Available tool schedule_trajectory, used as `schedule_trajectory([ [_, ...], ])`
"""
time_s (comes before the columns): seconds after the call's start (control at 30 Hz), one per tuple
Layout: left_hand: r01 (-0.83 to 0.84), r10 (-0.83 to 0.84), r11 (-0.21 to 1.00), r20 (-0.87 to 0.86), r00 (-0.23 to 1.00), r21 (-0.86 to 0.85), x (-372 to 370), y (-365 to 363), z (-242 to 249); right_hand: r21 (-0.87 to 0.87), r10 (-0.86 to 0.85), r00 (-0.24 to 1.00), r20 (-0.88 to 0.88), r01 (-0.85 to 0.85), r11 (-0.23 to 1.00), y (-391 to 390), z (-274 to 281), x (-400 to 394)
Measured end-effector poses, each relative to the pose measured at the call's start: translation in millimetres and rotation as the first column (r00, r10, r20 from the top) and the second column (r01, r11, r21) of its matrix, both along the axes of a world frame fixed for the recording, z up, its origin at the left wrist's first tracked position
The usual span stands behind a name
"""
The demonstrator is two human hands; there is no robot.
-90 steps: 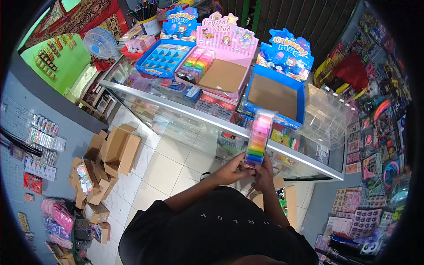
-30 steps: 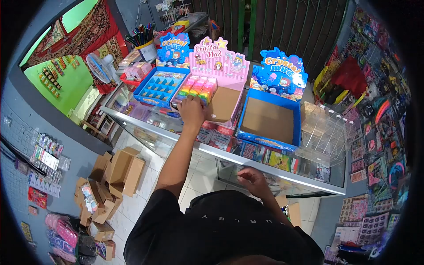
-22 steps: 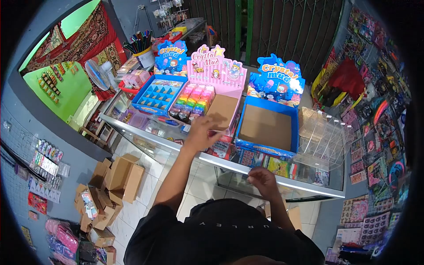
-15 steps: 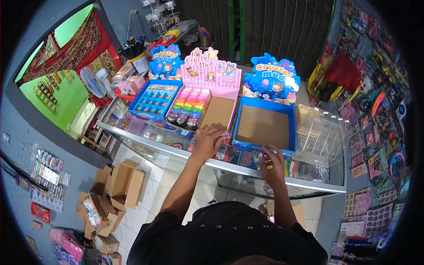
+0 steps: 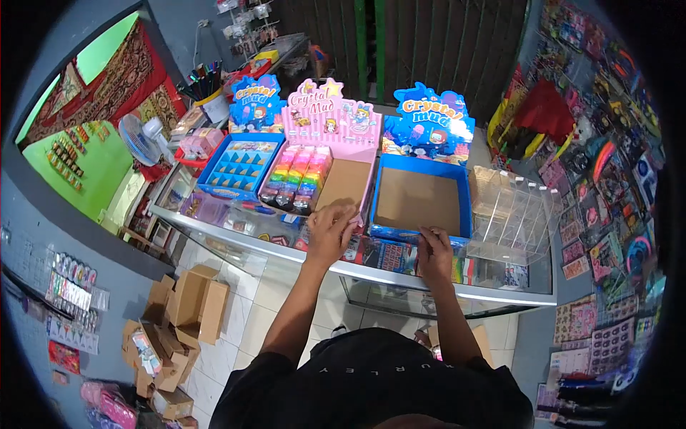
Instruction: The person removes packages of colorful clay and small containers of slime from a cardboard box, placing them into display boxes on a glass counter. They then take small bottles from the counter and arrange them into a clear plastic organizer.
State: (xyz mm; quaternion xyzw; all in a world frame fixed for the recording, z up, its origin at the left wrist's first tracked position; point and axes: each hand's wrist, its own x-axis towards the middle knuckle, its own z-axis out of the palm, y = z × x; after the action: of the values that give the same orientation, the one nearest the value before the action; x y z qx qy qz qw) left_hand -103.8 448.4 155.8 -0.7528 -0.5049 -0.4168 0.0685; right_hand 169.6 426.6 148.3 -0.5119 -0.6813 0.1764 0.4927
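My left hand [image 5: 329,234] is at the front right corner of a pink Crystal Mud display box [image 5: 371,168], its fingers curled over the low front wall. The box's left half holds rows of rainbow-coloured tubes [image 5: 294,179]; bare cardboard shows in its right half. To the right stands a blue Crystal Mud display box [image 5: 463,207] with a bare cardboard bottom and its header card upright. My right hand [image 5: 435,256] grips the front wall of this box, fingertips at the rim. Part of the grip is hidden behind the fingers.
A smaller blue display box [image 5: 236,168] with a divided insert stands left of the pink one. Right of the large blue box is a clear plastic divided organizer [image 5: 511,222]. All rest on a glass display counter [image 5: 286,249]. Cardboard boxes [image 5: 189,300] lie on the floor at left.
My right hand has come up against the blue box's front wall, and its fingers have drawn together there. My left hand stays at the pink box. The view has shifted slightly.
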Motion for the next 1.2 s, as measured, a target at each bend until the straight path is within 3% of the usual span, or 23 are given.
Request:
schedule_trajectory([
  [0.17, -0.101, 0.045, 0.974, 0.268, 0.962, 0.202, -41, 1, 4, 0.047, 0.018, 1.0, 0.014, -0.019, 0.999, 2, 0, -4],
  [0.23, -0.23, 0.117, 0.946, 0.42, 0.9, 0.229, -87, 16, 8, -0.016, 0.007, 1.0, 0.01, -0.007, 1.0, -1, 5, -5],
  [0.3, -0.373, 0.256, 0.891, 0.391, 0.884, 0.258, -146, 31, 15, -0.011, 0.024, 0.999, 0.033, -0.024, 1.0, -1, 5, -6],
  [0.37, -0.432, 0.366, 0.883, 0.307, 0.878, 0.182, -202, 41, 19, -0.024, 0.035, 0.998, 0.047, -0.034, 0.999, -2, 4, -4],
  [0.47, -0.311, 0.313, 0.934, -0.019, 0.95, -0.177, -266, 47, 4, -0.04, 0.05, 0.998, 0.034, -0.048, 0.998, 1, 0, -5],
  [0.97, -0.527, 0.491, 0.833, -0.212, 0.845, -0.169, -250, 19, 8, -0.046, 0.064, 0.998, 0.028, -0.063, 0.997, -2, -2, -4],
  [1.07, -0.338, 0.337, 0.928, -0.038, 0.941, -0.156, -248, 21, 9, -0.064, 0.075, 0.997, 0.026, -0.074, 0.995, -3, 1, -4],
  [1.2, -0.155, 0.151, 0.975, -0.039, 0.988, -0.162, -222, 12, 12, -0.08, 0.065, 0.997, 0.033, -0.062, 0.995, -3, 1, -4],
])
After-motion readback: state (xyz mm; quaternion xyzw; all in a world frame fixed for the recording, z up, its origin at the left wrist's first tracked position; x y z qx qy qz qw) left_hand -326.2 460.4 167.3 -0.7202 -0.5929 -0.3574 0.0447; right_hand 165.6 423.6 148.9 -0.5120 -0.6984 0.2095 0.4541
